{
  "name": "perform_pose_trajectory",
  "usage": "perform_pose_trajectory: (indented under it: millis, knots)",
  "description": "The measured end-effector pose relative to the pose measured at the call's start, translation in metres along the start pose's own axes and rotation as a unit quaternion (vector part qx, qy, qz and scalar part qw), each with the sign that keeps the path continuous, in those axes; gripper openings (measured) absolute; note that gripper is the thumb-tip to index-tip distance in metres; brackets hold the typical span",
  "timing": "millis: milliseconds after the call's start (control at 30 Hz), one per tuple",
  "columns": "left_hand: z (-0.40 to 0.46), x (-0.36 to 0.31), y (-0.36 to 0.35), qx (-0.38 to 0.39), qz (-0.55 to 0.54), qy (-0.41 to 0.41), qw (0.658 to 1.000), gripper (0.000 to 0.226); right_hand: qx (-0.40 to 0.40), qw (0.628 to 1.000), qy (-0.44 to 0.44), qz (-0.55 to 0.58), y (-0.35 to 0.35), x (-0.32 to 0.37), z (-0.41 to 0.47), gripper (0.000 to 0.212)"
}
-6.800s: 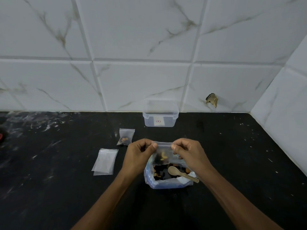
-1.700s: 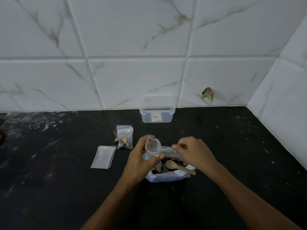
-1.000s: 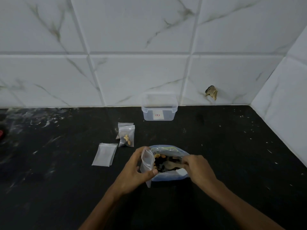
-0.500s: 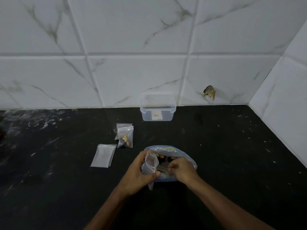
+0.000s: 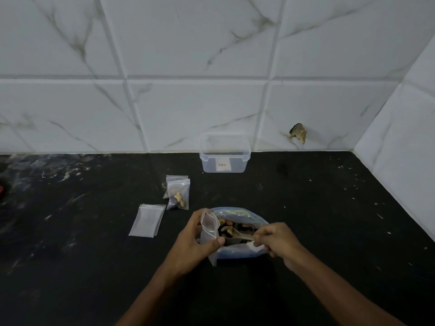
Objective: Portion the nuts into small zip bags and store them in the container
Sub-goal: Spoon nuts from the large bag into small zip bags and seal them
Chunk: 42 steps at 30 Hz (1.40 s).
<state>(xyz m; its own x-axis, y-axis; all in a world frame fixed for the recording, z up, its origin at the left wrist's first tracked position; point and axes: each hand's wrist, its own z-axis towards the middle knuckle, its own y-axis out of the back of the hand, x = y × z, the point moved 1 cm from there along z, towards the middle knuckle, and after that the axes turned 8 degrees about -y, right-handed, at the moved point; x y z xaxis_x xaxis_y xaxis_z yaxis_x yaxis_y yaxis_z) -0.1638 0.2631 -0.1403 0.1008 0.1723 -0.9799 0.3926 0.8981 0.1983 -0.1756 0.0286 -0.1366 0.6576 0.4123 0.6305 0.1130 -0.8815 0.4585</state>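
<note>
1. Hands at work over the big nut bag [image 5: 240, 251], which sits open-mouthed on the black counter [image 5: 329, 208]: the left hand [image 5: 193, 243] holds a small empty zip bag [image 5: 208, 228] upright at the big bag's left edge, while the right hand [image 5: 279, 243] works a wooden spoon [image 5: 237, 234] among the nuts [image 5: 231, 225].

2. Judged from the scene, the step under way is scooping a portion. Done well, the spoon lifts level, the small bag's mouth is held wide just beside the bowl, and the tipping happens over the big bag so strays fall back in.

3. Left fingers curl round the small bag, thumb pressed on its front face; its mouth gapes slightly.

4. Right fingertips pinch the spoon's handle end, the other fingers tucked under; the bowl lies in the nuts.

5. Two filled bags [image 5: 178, 196] rest beyond the big bag to its left; a flat stack of empty bags [image 5: 147, 220] lies further left.

6. Beyond the big bag, against the tiled wall [image 5: 211, 67], stands the clear container [image 5: 224, 156], lidless and apparently empty.
</note>
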Motion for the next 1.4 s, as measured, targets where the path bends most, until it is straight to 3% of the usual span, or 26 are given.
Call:
perform_pose_trajectory:
  millis: [433, 600, 733, 900, 967, 1033, 1133, 1233, 1300, 1400]
  knots:
    - [0.034, -0.017, -0.011, -0.073, 0.150, -0.047, 0.985, 0.067, -0.026, 0.993, 0.093, 0.065, 0.070, 0.062, -0.062, 0.013]
    - [0.047, -0.013, -0.023, -0.073, 0.184, -0.034, 0.980, 0.075, -0.085, 0.980, 0.162, -0.071, 0.065, 0.075, -0.071, 0.011]
    - [0.050, -0.009, -0.029, -0.073, 0.178, -0.025, 0.981, 0.066, -0.182, 0.913, 0.264, -0.253, 0.045, 0.078, -0.081, 0.011]
    - [0.048, -0.004, -0.034, -0.070, 0.150, -0.026, 0.986, 0.062, -0.190, 0.811, 0.375, -0.406, 0.018, 0.075, -0.089, 0.012]
    - [0.047, -0.005, -0.035, -0.071, 0.135, -0.031, 0.988, 0.063, -0.197, 0.771, 0.421, -0.436, 0.011, 0.070, -0.091, 0.022]
    - [0.046, -0.006, -0.034, -0.073, 0.119, -0.037, 0.990, 0.060, -0.216, 0.754, 0.451, -0.426, 0.013, 0.067, -0.093, 0.031]
    - [0.043, -0.008, -0.030, -0.090, 0.092, -0.045, 0.991, 0.055, -0.248, 0.754, 0.460, -0.397, 0.023, 0.071, -0.096, 0.020]
    - [0.041, -0.010, -0.025, -0.099, 0.075, -0.053, 0.991, 0.061, -0.261, 0.803, 0.422, -0.331, 0.041, 0.075, -0.097, 0.005]
    - [0.039, -0.012, -0.021, -0.100, 0.060, -0.054, 0.992, 0.063, -0.244, 0.845, 0.384, -0.281, 0.053, 0.074, -0.093, 0.010]
    - [0.035, -0.012, -0.017, -0.111, 0.036, -0.063, 0.991, 0.061, -0.239, 0.860, 0.325, -0.312, 0.060, 0.064, -0.076, 0.013]
